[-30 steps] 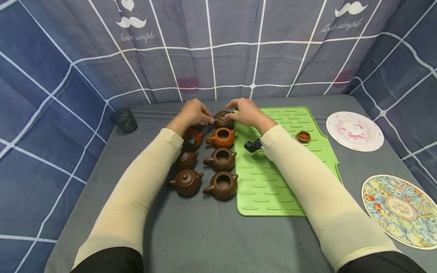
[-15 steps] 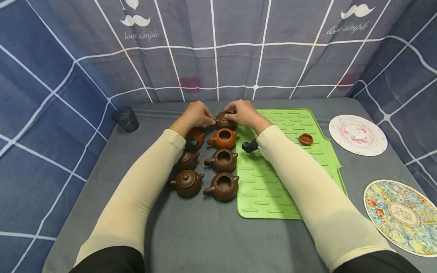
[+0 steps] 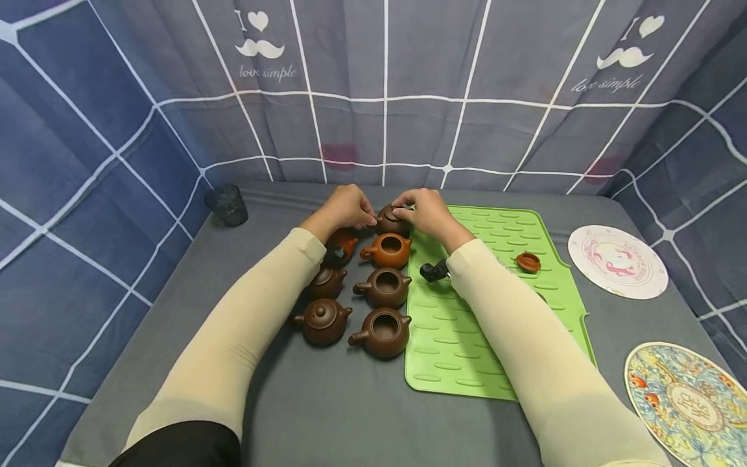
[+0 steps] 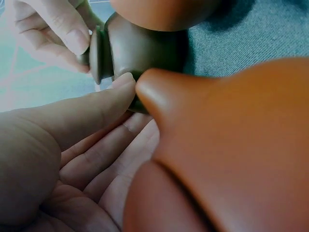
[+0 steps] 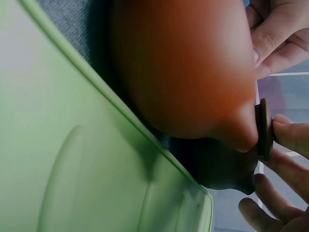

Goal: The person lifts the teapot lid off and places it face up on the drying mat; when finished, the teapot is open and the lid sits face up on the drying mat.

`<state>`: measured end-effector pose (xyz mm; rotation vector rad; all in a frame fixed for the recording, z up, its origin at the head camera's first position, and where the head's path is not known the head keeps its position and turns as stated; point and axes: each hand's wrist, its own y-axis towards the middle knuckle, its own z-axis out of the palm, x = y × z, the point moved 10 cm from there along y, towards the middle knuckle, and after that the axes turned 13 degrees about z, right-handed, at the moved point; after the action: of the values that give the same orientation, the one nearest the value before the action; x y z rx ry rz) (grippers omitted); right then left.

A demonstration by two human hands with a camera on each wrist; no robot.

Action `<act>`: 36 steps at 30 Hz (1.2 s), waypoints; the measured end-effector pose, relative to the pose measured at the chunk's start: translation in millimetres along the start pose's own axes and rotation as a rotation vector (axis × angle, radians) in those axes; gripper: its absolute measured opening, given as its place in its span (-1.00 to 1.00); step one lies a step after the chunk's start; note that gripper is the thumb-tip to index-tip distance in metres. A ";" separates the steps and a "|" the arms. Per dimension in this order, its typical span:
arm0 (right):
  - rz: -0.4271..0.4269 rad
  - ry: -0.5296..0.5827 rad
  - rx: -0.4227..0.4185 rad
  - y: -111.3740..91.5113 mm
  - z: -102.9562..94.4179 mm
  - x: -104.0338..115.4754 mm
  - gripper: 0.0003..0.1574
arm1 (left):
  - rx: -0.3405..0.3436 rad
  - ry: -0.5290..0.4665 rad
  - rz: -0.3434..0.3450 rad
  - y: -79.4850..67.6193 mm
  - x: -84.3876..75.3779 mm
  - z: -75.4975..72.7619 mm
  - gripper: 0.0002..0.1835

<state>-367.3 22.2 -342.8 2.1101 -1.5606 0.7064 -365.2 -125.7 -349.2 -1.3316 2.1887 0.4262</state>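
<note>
At the back of the table stands a small dark brown teapot (image 3: 390,225). My left hand (image 3: 348,209) pinches it at its handle side, thumb above curled fingers. My right hand (image 3: 428,213) grips the knob of its lid (image 4: 96,57) between thumb and fingers. In the left wrist view a narrow gap shows between the lid's rim and the teapot body; the lid stands over the mouth. Directly in front is an orange teapot (image 3: 390,261) with its mouth uncovered. Another orange teapot (image 4: 241,130) fills much of the left wrist view, close beside my left fingers.
Two uncovered brown teapots (image 3: 382,302) line up nearer me, with lidded teapots (image 3: 322,327) in a column to their left. A green mat (image 3: 443,350) bears an orange-brown lid (image 3: 528,262). Farther out are a dark cup (image 3: 226,205) and two round placemats (image 3: 617,262).
My right fingers have closed in on the lid's knob, and my left hand keeps its place at the teapot's handle side. The head view has tilted up slightly.
</note>
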 end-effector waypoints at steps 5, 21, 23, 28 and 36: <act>-0.005 0.046 -0.031 -5.9 -5.0 0.8 -0.76 | 0.009 0.011 0.010 -1.0 -1.8 1.3 -0.89; -0.019 0.623 0.197 -18.4 -4.1 7.9 -0.41 | 0.012 0.055 0.012 -3.0 -2.8 1.9 -0.89; -0.001 0.800 0.282 -19.8 -0.7 7.1 -0.41 | 0.010 0.054 0.006 -2.7 -2.7 2.3 -0.89; 0.052 1.144 0.421 -23.4 0.6 -0.4 -0.41 | -0.003 0.049 0.004 -2.5 -4.2 2.0 -0.89; 0.178 1.199 0.354 -25.4 -21.6 -42.3 -0.43 | 0.002 0.059 -0.005 -2.7 -4.1 2.6 -0.89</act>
<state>-356.3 74.0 -353.1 1.1940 -0.9286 1.9305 -360.5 -122.7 -348.8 -1.3646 2.2325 0.3866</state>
